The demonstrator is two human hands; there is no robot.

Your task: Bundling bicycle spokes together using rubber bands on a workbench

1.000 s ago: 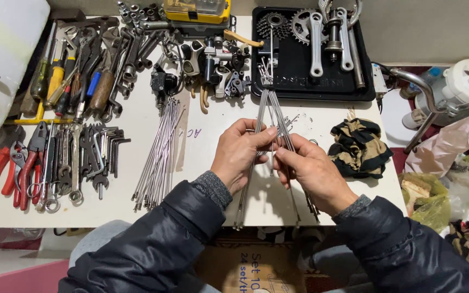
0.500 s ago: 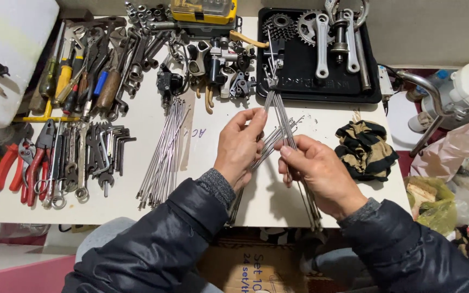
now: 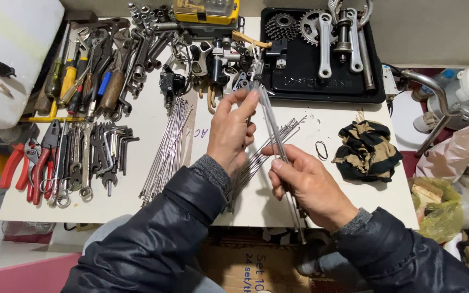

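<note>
My right hand (image 3: 308, 184) grips a thin bundle of long metal spokes (image 3: 272, 127) near its lower part, and the bundle slants up and away over the white table (image 3: 321, 209). My left hand (image 3: 232, 133) reaches along the bundle, its fingertips pinching the spokes near their upper end. More loose spokes (image 3: 259, 160) lie fanned on the table under my hands. Another pile of spokes (image 3: 164, 152) lies to the left of my left arm.
Wrenches, pliers with red handles (image 3: 28, 165) and screwdrivers (image 3: 69, 76) cover the table's left side. A black tray (image 3: 299, 81) with cranks and sprockets sits at the back right. A crumpled patterned cloth (image 3: 367, 152) and a rubber band (image 3: 321, 150) lie to the right.
My left hand has slid up the spoke bundle toward its far end. My right hand has stayed low on the bundle, which now lies more stretched out between both hands.
</note>
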